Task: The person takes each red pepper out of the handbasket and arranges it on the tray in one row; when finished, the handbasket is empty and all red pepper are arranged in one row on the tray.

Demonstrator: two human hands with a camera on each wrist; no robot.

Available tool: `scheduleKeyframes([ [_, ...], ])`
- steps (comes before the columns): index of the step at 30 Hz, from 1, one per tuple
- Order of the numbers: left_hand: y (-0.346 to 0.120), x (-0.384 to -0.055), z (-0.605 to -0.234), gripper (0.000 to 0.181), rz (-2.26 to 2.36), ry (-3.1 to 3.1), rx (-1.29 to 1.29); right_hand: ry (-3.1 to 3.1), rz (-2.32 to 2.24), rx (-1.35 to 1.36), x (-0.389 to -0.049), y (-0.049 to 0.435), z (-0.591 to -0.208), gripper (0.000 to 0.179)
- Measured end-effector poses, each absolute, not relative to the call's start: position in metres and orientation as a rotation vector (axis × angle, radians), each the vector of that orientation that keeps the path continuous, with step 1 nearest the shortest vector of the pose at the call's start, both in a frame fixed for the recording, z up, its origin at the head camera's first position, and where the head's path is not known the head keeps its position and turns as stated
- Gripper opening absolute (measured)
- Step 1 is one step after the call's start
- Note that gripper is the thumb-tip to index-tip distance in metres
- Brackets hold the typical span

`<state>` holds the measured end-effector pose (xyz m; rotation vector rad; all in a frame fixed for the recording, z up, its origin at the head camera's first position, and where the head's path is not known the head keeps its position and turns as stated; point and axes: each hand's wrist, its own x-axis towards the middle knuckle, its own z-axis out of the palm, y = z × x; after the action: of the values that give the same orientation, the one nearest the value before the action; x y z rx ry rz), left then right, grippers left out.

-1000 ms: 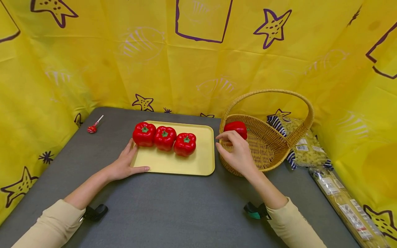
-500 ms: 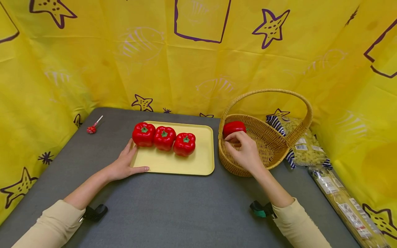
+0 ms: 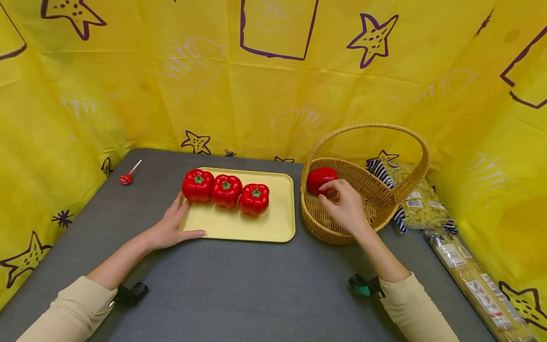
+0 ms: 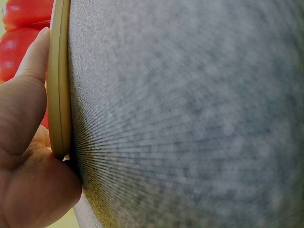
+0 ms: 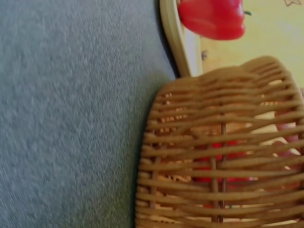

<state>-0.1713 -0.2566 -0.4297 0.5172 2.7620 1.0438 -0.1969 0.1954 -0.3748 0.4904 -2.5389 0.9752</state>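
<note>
My left hand rests against the left front corner of a pale yellow tray. Its thumb lies along the front rim and its fingers reach up the left side; the thumb also shows over the rim in the left wrist view. On the tray stand three red bell peppers in a slanting row: left, middle and right. My right hand is inside a wicker basket, thumb and forefinger apart. Its forefinger overlaps the lower right of another red bell pepper there.
A lollipop lies at the far left of the grey table. Right of the basket are a bag of pasta and a long clear pack. The basket's tall handle arches over it. Yellow curtains enclose the table.
My right hand has moved right, further into the basket. The pepper in the basket has turned, its green stem now hidden from the head view. My left hand and the tray have stayed put.
</note>
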Motion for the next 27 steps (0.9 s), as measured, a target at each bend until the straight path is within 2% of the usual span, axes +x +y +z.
scheduleKeyframes([
  [27, -0.257, -0.171, -0.431, 0.109, 1.047, 2.763, 0.515, -2.844, 1.034, 0.301, -0.237, 0.227, -0.375, 0.069],
])
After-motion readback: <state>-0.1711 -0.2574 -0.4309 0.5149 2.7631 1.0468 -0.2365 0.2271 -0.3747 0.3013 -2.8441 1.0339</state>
